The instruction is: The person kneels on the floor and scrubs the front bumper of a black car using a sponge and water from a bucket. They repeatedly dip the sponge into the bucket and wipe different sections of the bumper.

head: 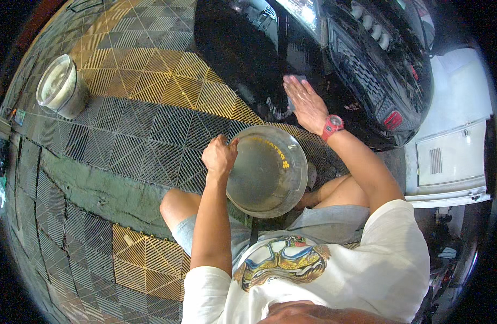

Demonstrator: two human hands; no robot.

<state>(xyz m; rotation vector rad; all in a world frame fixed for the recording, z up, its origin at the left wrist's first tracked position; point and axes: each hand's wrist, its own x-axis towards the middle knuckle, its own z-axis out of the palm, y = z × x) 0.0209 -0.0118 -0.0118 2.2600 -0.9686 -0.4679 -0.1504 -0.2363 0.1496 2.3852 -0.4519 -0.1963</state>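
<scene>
My right hand (305, 99), with a red wristwatch (332, 125) on the wrist, presses flat on a greyish pad or cloth (299, 79) against the wet, glossy black door panel (248, 69) of a car. The fingers are stretched over the pad, most of which is hidden. My left hand (220, 154) grips the left rim of a round bucket (268, 170) that stands between my legs. Cloudy water appears to fill it, and yellow writing shows on its inner wall. The hand's hold on the rim is partly hidden by its own back.
Black and yellow slatted floor tiles (167, 81) surround me, with a green strip (106, 198) running across them. A second bucket (62, 87) stands at the far left. The car's black bumper grille (358, 65) is at the upper right, beside a white panel with a hatch (451, 154).
</scene>
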